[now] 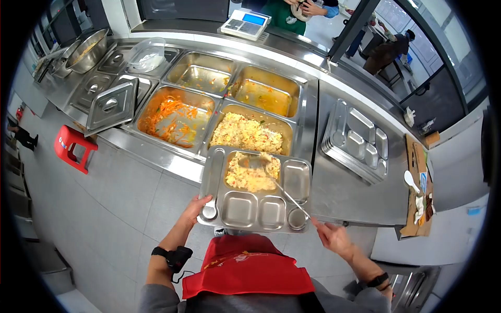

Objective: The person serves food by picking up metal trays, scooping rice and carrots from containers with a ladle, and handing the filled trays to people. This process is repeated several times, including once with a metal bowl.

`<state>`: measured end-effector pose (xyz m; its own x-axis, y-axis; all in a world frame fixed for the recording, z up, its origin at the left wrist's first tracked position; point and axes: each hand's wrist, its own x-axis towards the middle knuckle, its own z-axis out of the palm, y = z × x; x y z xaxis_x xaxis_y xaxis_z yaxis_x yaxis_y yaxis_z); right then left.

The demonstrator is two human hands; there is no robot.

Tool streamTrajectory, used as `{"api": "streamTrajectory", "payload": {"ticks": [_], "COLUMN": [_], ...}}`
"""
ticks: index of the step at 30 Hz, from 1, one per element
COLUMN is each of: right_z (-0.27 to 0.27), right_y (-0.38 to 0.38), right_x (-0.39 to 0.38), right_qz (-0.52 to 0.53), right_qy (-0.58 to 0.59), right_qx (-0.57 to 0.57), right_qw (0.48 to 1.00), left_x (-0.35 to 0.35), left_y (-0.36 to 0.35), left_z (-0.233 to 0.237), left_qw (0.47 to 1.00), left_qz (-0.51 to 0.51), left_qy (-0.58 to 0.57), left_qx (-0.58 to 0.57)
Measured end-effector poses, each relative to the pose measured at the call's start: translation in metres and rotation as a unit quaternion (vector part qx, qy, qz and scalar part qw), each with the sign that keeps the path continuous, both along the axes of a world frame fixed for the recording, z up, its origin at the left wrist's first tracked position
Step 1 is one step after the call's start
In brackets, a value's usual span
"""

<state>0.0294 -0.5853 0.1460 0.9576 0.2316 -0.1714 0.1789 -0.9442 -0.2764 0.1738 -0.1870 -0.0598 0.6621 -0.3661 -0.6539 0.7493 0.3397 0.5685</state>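
Note:
My left hand (197,208) grips the lower left edge of a metal compartment tray (239,208), its fingers pressed to the rim. The tray overlaps the counter's front edge. In its large upper compartment lies yellow fried rice (244,176). My right hand (332,236) is closed on the handle of a metal spoon (288,196), whose blurred head is over the rice in that compartment. Just beyond the tray, a deep pan holds more fried rice (245,131). Left of it, another pan contains shredded carrot (169,117).
Two deep pans (201,70) with food remnants are behind. Stacked trays (357,136) stand at right, beside cardboard (417,193) with a white spoon. Lids (110,105) and bowls lie left. A scale (245,25) is at the back; a person's hands (312,8) show beyond. A red stool (75,148) stands left.

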Motion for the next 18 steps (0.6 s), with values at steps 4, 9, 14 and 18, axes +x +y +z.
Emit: {"api": "streamTrajectory", "payload": {"ticks": [4,9,14,18], "right_z": [-0.008,-0.029,-0.012,-0.020], "right_y": [-0.010,-0.020,-0.031,-0.038], "right_x": [-0.009,-0.033,-0.018,0.057], "right_qz": [-0.023,-0.035,-0.089,-0.239], "right_qy": [-0.021,-0.024,0.021,0.152], "right_qx": [0.052,0.066,0.179,0.480], "right_qw": [0.998,0.997,0.980,0.830], "left_x": [-0.001,-0.014,-0.031,-0.051], "left_y": [-0.004,-0.007,0.002,0.029], "left_z": [0.014,0.005,0.039,0.055], "left_qw": [1.000,0.999,0.996,0.984], "left_qz": [0.001,0.049,0.078,0.144], "left_qy": [0.006,0.009,0.012,0.024], "left_qx": [-0.005,0.001,0.028,0.099]}}
